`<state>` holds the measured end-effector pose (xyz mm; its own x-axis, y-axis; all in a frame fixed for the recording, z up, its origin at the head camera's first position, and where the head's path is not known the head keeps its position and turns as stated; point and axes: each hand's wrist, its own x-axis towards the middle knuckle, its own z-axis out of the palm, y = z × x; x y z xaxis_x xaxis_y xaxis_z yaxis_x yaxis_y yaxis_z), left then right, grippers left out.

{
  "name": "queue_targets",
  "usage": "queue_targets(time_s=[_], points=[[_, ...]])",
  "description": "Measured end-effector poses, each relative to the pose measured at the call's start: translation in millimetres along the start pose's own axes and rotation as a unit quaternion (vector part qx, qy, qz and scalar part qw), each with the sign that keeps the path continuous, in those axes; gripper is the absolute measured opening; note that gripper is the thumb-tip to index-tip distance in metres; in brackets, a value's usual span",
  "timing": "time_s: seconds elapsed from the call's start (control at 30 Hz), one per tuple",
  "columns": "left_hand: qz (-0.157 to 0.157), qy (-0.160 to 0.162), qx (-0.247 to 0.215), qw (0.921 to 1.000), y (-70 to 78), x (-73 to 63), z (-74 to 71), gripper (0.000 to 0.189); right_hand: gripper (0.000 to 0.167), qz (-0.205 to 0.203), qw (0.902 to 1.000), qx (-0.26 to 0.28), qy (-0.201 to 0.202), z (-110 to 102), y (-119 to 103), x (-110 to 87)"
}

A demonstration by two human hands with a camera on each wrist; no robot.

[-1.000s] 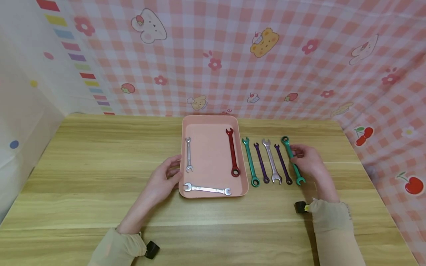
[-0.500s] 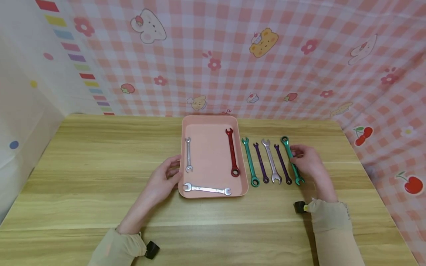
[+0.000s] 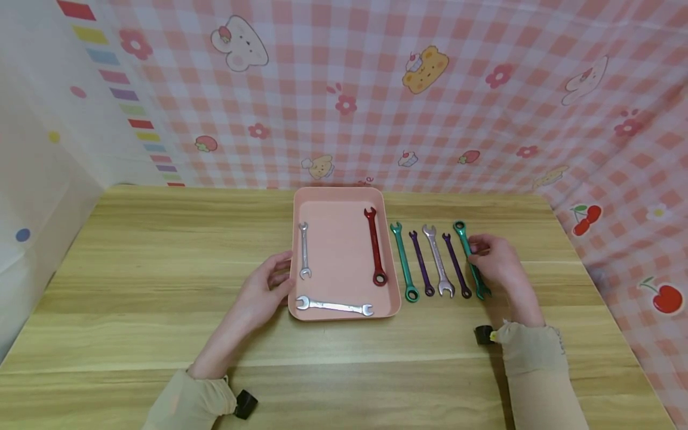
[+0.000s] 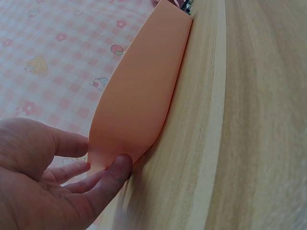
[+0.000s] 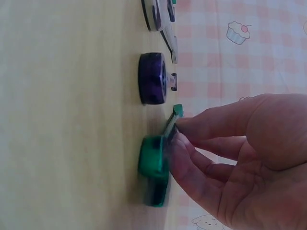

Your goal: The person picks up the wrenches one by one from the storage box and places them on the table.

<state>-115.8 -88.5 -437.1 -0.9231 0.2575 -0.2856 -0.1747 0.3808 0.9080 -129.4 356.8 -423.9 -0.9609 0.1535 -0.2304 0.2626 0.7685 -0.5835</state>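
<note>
In the head view, my left hand (image 3: 261, 292) rests against the left wall of a pink tray (image 3: 344, 193), its fingers and thumb touching the outside. The left wrist view shows the thumb on the tray wall (image 4: 136, 91). My right hand (image 3: 497, 260) pinches the rightmost green combination wrench (image 3: 464, 242) between thumb and fingers, near the middle of its handle. This wrench looks rolled a little, its open end (image 5: 153, 158) low by the table. Inside the tray lie a red combination wrench (image 3: 376, 248), a small silver wrench (image 3: 304, 251) and a larger silver wrench (image 3: 334, 306).
Between tray and right hand, a green wrench (image 3: 405, 263), a purple wrench (image 3: 421, 263), a silver wrench (image 3: 439, 261) and another purple wrench (image 3: 458, 266) lie side by side on the wooden table (image 3: 344, 370). A checked cloth (image 3: 333, 71) hangs behind.
The green wrench in my right hand has rolled slightly, its lower open end turning more edge-on. My left hand, the tray and the other wrenches stay where they were.
</note>
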Motion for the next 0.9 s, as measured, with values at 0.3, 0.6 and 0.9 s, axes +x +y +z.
queue_targets(time_s=[0.3, 0.6, 0.9], points=[[0.002, 0.001, 0.002, 1.0, -0.7, -0.3, 0.0, 0.056, 0.047, 0.005, 0.9999, -0.01, -0.006, -0.2, -0.3, -0.2], [0.003, 0.003, 0.002, 1.0, -0.8, -0.3, 0.2, 0.056, 0.047, 0.004, 0.9998, -0.014, -0.01, -1.7, -0.3, -0.7], [-0.009, 0.002, 0.005, 0.9999, 0.0, 1.3, 1.7, 0.056, 0.054, 0.001, 0.9999, -0.01, 0.004, -2.8, -6.2, -4.1]])
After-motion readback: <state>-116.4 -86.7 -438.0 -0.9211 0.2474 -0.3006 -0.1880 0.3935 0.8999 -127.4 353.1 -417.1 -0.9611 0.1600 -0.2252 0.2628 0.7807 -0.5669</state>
